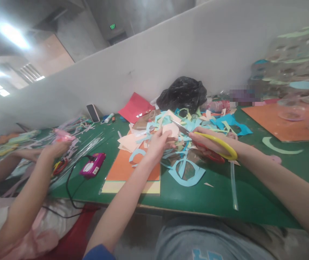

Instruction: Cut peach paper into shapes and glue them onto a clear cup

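My left hand (158,142) pinches a pale pink piece of paper (170,130) with a rounded, cut edge, above a heap of paper scraps. In my right hand (204,139) is a pair of scissors (222,142) with yellow and red handles. Their metal blades point left and meet the paper's upper right edge; how far they are apart is hard to see. Below my hands lies a light blue paper offcut (187,173) with a round hole. Orange sheets (122,168) rest on the green table under my left forearm.
A co-worker's hands (57,148) are at the left, near thin strips and wires. A magenta power socket (92,165) with a black cable sits between us. Behind the scraps are a black plastic bag (183,94), red paper (135,108) and a phone (92,113). Clear cups (291,112) stand at right.
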`<state>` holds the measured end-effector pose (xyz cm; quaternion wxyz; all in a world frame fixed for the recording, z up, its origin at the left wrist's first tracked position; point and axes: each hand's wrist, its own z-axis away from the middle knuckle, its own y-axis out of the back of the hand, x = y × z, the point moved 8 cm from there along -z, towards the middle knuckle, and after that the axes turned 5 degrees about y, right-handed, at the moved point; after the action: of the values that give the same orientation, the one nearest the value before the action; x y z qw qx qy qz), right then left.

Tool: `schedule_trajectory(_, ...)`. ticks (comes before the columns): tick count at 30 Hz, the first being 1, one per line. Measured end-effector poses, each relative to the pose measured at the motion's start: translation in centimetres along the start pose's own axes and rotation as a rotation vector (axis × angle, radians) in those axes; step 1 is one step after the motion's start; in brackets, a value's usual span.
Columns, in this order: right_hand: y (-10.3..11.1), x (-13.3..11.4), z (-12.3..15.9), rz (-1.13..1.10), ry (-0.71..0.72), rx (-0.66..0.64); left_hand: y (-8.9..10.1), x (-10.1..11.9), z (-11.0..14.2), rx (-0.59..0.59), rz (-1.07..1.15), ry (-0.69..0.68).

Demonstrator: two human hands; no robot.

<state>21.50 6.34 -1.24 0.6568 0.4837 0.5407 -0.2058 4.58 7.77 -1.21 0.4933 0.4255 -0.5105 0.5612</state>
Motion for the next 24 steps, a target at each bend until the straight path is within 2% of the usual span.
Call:
schedule_trajectory(4,0.1,0.2,-0.4,0.031,0.014,0.013,-0.1,-0.1,0.1,-0.007,0.018,0.001)
schedule_trajectory(13,-0.7,-0.9,-0.2,-0.108,-0.069,0.04,0.1,-0.6,-0.3,0.014,0.02,0.024)
schedule_trajectory(16,-0.7,-0.4,-0.4,-0.163,-0.087,0.049,0.2,-0.7,-0.4,0.024,0.035,0.017)
schedule_trajectory(24,0.7,1.4,-0.4,-0.074,-0.045,0.106,0.3,-0.5,-0.2,0.059,0.065,0.012)
